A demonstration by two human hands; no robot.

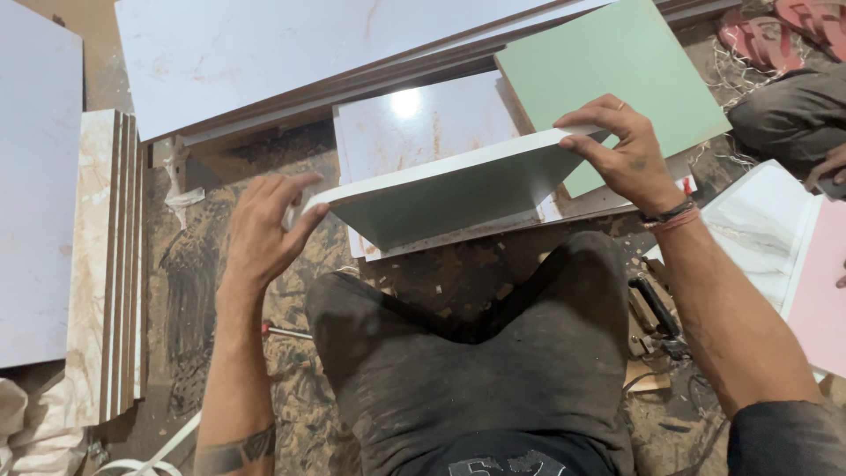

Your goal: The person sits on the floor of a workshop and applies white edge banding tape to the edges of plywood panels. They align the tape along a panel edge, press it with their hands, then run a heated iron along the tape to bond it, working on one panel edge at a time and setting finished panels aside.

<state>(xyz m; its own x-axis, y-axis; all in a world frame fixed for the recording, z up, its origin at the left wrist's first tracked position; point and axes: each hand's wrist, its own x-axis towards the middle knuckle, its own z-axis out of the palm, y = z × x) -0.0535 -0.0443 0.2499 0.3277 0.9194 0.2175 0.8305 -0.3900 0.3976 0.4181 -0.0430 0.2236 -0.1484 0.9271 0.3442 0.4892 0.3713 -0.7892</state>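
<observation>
Holding a white board [449,189] by its two ends, we sit with it just above the knees [467,326], tilted so its thin top edge faces up toward the camera. Long axis runs left to right across the body, rising slightly toward the right.

Left hand [260,225]: fingers spread along the left end, thumb pressed on the near corner; clasped on the board, not clenched. Right hand [621,150]: fingers hooked over the right top corner, thumb under the edge; also grasping the board. Both hands sit at opposite ends, so neither is nearer the middle.

Below and behind the board lie a glossy white panel [414,123] and a pale green panel [617,70] on the dusty floor [203,264]. A stack of marbled sheets [106,256] stands to the left. Another person's hand [828,163] shows at the right edge; its grip we cannot tell.
</observation>
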